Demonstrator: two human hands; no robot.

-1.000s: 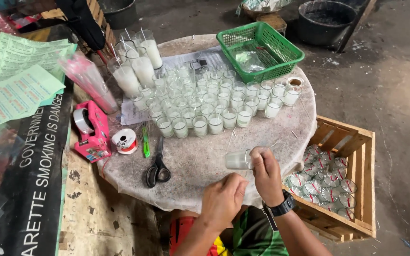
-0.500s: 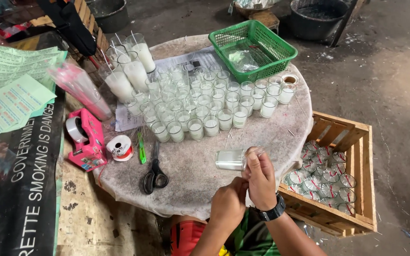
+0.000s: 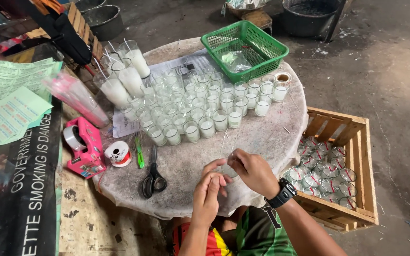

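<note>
Green printed sheets [image 3: 10, 111] and black banner [image 3: 22, 189], far left.

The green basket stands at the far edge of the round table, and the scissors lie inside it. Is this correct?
Not quite. In the head view the green basket does stand at the far edge of the round table, but the scissors lie on the table near its front edge, left of the hands.
</note>
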